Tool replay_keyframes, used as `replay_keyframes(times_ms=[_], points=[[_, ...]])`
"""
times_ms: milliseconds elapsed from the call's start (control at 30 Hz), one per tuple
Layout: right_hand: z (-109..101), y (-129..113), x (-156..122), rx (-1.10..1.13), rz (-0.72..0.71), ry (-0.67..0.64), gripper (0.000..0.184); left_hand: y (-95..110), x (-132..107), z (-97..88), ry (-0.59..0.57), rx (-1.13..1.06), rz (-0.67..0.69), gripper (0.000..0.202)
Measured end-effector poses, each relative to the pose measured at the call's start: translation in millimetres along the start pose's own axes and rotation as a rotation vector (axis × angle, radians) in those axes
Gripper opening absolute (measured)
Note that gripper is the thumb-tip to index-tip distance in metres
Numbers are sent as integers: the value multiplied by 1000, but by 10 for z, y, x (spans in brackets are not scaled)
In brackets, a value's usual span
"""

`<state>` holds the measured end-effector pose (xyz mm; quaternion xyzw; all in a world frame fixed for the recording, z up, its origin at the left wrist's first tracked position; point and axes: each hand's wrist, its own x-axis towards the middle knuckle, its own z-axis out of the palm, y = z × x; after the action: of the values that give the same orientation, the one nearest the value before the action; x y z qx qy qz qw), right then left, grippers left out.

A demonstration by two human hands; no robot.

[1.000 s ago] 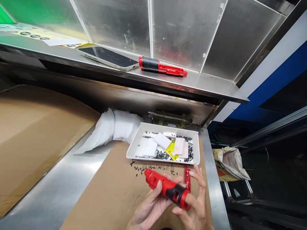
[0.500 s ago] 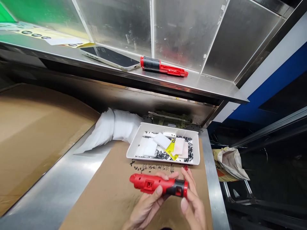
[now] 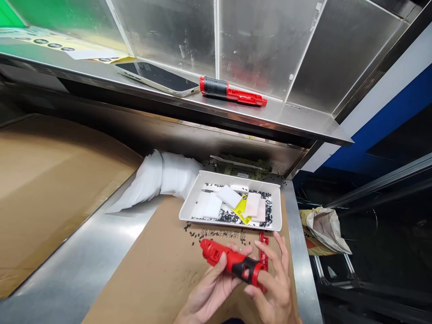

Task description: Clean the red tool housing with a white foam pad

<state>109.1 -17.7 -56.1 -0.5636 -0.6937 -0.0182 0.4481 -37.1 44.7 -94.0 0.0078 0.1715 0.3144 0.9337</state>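
Observation:
Both hands hold a red plastic tool body with a black collar (image 3: 232,262) low over the cardboard sheet (image 3: 162,274). My left hand (image 3: 211,290) grips its red middle from below, thumb on top. My right hand (image 3: 273,288) pinches the black and red end, fingers partly spread. A small red strip part (image 3: 263,249) lies on the cardboard just behind my right fingers.
A white tray (image 3: 275,211) with white pads, a yellow label and several small black bits sits behind the hands. A stack of white sheets (image 3: 158,177) lies to its left. On the steel shelf (image 3: 276,117) above rest a phone (image 3: 158,78) and another red and black tool (image 3: 231,91).
The tool was turned level half a second ago and now tilts again, its black end lower right. The red strip part behind my right fingers shows again.

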Motion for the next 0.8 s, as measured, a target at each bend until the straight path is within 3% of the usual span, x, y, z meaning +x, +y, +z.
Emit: replay_keyframes(times_ms=[200, 433, 533, 600, 667, 733, 800], points=[[-29, 30, -34, 115, 137, -129, 33, 18, -14, 52, 1, 14, 2, 62], [24, -7, -91, 34, 114, -125, 34, -5, 4, 39, -1, 64, 45, 60], [30, -31, -131, 37, 184, -18, 43, 74, -34, 49, 41, 169, 116, 57], [2, 24, -169, 42, 226, 65, 37, 193, -81, 89, 82, 389, 206, 53], [-24, 149, -212, 31, 331, 76, 30, 340, -124, 142, 190, 772, 330, 46], [-6, 310, -258, 22, 490, -30, 25, 479, -147, 189, 322, 1159, 474, 42], [93, 460, -314, 29, 607, -187, 23, 576, -152, 216, 378, 1364, 584, 39]])
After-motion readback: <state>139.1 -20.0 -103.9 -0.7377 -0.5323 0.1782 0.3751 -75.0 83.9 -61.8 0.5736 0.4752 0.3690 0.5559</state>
